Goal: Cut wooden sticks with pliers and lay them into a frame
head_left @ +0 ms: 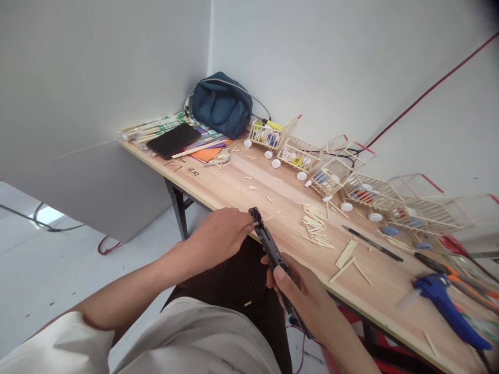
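At the table's front edge, my right hand (298,285) is wrapped round a long black plier-like hand tool (271,248), its head pointing up and away from me. My left hand (218,236) is closed beside that head, pinching a thin wooden stick (267,219) that passes across the tool's jaws. The fingertips hide the stick's near end. Beyond the tool lies a loose pile of short wooden sticks (315,226), with several more sticks (346,259) nearer me on the right.
Small stick-built carts (327,176) with white wheels line the wall. A blue glue gun (448,309), orange-handled pliers (463,280) and a black pen (372,242) lie at right. A phone (174,140) and dark blue bag (223,106) are at the far left. Stick offcuts dot the table (230,179).
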Motion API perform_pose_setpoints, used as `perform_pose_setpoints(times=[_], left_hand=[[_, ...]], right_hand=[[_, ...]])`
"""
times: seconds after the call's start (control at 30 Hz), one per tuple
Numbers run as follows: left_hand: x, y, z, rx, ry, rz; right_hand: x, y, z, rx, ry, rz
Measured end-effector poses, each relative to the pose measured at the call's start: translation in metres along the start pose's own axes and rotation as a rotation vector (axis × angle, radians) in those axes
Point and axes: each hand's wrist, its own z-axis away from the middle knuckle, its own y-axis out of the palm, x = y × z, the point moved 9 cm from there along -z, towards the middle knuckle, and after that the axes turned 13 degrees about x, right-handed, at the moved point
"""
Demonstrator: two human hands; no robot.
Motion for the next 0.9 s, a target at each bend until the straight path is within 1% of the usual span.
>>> perform_pose_setpoints(times=[0.07, 0.13, 0.23, 0.33, 0.43, 0.5, 0.6, 0.9], left_hand=[[0.007, -0.002, -0.002, -0.018, 0.018, 0.186], [0.015, 0.001, -0.004, -0.001, 0.023, 0.352], [0.024, 0.011, -0.009, 0.091, 0.043, 0.605], [0.025, 0.022, -0.011, 0.193, 0.091, 0.886], [0.027, 0.028, -0.012, 0.238, 0.095, 1.089], [0.027, 0.031, -0.012, 0.253, 0.087, 1.17], [0.028, 0.034, -0.011, 0.267, 0.08, 1.232], [0.03, 0.036, -0.01, 0.287, 0.058, 1.244]], right_hand=[[0.004, 0.0, -0.002, 0.009, 0.001, 0.027], [0.008, -0.001, -0.002, 0.014, -0.001, 0.076], [0.011, -0.001, -0.002, 0.029, 0.004, 0.136], [0.012, -0.002, 0.0, 0.041, 0.008, 0.153], [0.012, -0.003, 0.0, 0.053, 0.002, 0.16], [0.012, -0.003, -0.001, 0.063, -0.004, 0.161], [0.012, -0.003, -0.002, 0.069, -0.01, 0.166], [0.001, -0.004, -0.005, 0.077, 0.014, 0.172]])
